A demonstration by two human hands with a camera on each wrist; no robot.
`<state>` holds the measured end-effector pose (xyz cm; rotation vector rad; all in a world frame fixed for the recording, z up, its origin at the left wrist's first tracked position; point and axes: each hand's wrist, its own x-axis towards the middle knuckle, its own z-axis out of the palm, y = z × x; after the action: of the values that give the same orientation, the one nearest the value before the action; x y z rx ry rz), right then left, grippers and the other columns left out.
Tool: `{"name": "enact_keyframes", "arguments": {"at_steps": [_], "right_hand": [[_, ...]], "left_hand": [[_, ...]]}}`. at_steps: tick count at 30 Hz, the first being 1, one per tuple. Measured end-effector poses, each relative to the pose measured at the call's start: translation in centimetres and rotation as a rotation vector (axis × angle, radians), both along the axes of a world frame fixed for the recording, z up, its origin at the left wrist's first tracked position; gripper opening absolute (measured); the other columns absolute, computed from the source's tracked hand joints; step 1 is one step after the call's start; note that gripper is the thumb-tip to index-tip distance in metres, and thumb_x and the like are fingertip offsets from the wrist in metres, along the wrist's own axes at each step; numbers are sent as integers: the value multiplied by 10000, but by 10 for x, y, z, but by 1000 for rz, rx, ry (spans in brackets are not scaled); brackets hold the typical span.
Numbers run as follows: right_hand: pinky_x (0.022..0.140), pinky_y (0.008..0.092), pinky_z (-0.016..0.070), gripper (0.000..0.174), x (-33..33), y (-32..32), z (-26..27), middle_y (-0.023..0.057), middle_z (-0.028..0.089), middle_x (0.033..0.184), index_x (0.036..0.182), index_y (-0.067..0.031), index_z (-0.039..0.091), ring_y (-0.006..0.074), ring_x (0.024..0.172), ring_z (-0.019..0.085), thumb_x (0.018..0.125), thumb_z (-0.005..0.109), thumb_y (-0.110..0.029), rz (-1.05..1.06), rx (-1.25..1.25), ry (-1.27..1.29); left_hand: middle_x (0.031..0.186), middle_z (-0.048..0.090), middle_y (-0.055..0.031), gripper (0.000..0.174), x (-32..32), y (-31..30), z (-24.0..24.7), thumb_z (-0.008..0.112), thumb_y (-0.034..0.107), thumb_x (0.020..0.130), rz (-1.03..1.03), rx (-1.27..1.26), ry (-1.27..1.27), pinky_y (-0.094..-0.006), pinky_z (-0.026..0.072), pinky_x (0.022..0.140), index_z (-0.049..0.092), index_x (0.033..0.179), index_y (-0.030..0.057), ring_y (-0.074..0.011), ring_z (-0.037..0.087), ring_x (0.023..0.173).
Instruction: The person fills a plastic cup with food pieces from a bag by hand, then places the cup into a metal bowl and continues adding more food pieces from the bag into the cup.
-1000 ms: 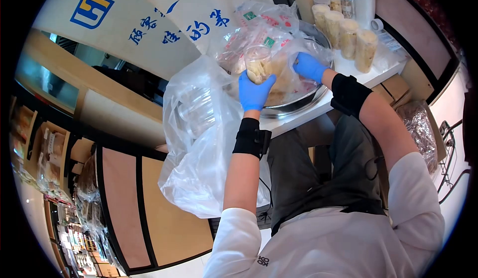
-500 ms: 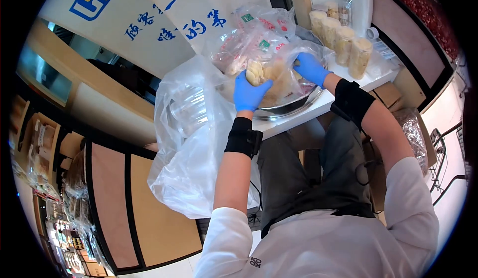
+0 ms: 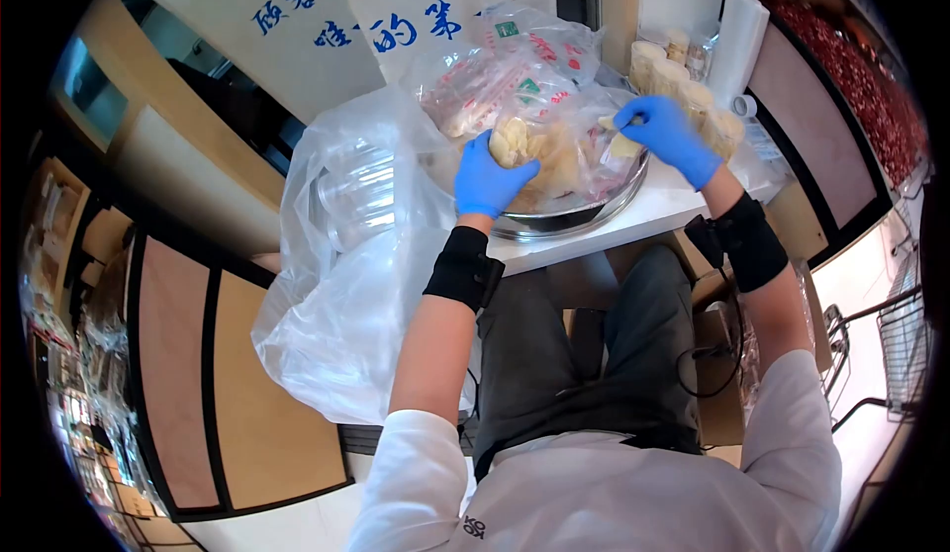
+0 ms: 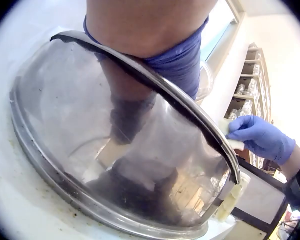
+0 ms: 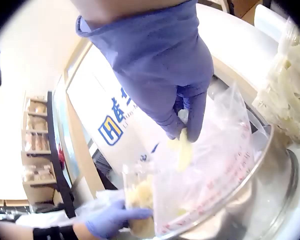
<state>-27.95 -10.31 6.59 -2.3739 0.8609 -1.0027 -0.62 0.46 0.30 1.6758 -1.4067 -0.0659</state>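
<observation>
My left hand (image 3: 490, 178), in a blue glove, grips a clear plastic jar (image 5: 140, 200) partly filled with pale yellow slices, over the near left rim of a steel basin (image 3: 594, 214). Between the thumb and fingers of my gloved right hand (image 3: 673, 137) is a pale yellow slice (image 5: 184, 152), pinched above the basin's right side. Inside the basin a clear plastic bag (image 5: 215, 175) with red print spreads open around more pale pieces. The left wrist view mostly shows the basin's shiny outer wall (image 4: 65, 100), which hides the left fingers.
Several filled jars (image 3: 727, 137) stand right of the basin on the white table (image 3: 534, 252), near a white roll (image 3: 742, 47). A large clear bag of stacked empty containers (image 3: 356, 186) hangs at the left. Behind rises a white panel (image 3: 297, 47) with blue writing.
My right hand has come up out of the bag and moved right, now with a slice in its fingertips. The left hand still holds the jar, which has tilted away from upright.
</observation>
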Motion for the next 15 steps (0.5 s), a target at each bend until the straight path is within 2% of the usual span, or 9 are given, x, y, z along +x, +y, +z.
{"name": "enact_keyframes", "arguments": {"at_steps": [1,2,4,7,8,11,13,15], "right_hand": [[692,281,499,132,-2,2,9,66,688,830,903,-37,689,143,721,620,779,677,-81,21,81,-9],[692,281,499,132,1,2,13,66,688,830,903,-37,689,143,721,620,779,677,-81,31,79,4],[670,232,477,125,12,2,22,13,671,810,904,-41,689,66,716,573,794,690,-100,92,210,-440],[661,217,470,143,40,1,16,15,667,814,911,-38,683,59,711,570,789,705,-108,1,106,-476],[674,230,477,156,51,5,12,21,664,807,914,-36,677,68,728,586,781,711,-110,27,233,-513],[716,225,470,150,80,11,1,8,648,868,919,-31,661,70,772,569,790,711,-88,20,183,-455],[747,249,464,203,94,9,-10,22,646,894,939,-35,649,91,813,569,768,731,-108,-26,108,-397],[765,294,479,201,99,9,-15,69,653,914,920,-49,642,165,828,603,758,725,-133,-38,-109,-346]], "left_hand": [[1098,601,-192,775,0,1,-1,826,417,575,12,-2,14,-374,482,864,566,1152,-29,-302,605,992],[1130,580,-197,797,0,1,0,822,425,575,31,28,0,-378,473,885,552,1173,-28,-307,587,1028],[1162,560,-203,820,0,1,1,817,433,575,52,53,-7,-381,464,906,538,1193,-27,-312,568,1065],[1185,544,-207,847,-2,2,7,811,445,569,10,84,-6,-383,452,931,523,1217,-17,-320,552,1091],[1184,544,-204,847,-3,4,9,810,442,569,8,110,-24,-382,448,937,520,1224,-11,-321,550,1093],[1192,538,-198,846,-5,9,14,808,429,572,2,145,-41,-382,443,948,510,1238,1,-322,543,1103],[1200,532,-194,845,-5,10,16,808,420,574,2,153,-37,-383,442,952,502,1245,8,-321,537,1111],[1216,518,-187,843,-6,11,15,808,403,577,6,120,-37,-382,442,954,488,1253,14,-318,526,1127]]}}
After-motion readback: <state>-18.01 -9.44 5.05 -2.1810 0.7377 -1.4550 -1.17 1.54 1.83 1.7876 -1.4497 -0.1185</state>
